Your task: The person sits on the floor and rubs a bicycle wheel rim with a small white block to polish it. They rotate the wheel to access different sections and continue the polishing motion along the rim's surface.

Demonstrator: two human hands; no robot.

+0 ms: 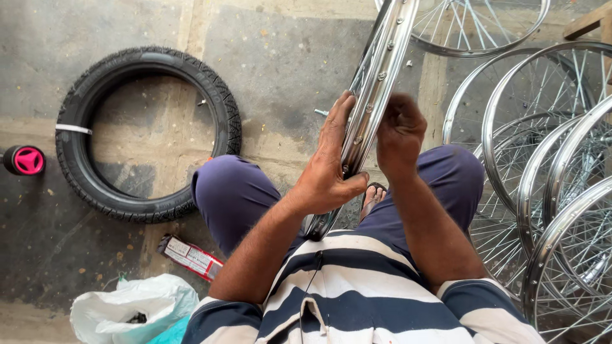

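A shiny steel wheel rim (380,70) stands on edge between my knees, running from my lap up past the frame's top. My left hand (330,167) grips its left side, thumb hooked across the inner channel. My right hand (399,130) is closed against the rim's right edge, fingers curled inward near a spoke nipple; whether it pinches a small part is hidden. I sit with bent legs in dark blue trousers and a striped shirt.
A black rubber tyre (76,165) lies flat on the concrete floor at left, with a pink-capped item (24,160) beside it. Several spoked rims (548,191) are stacked at right. A small carton (190,257) and a white plastic bag (131,309) lie near my left side.
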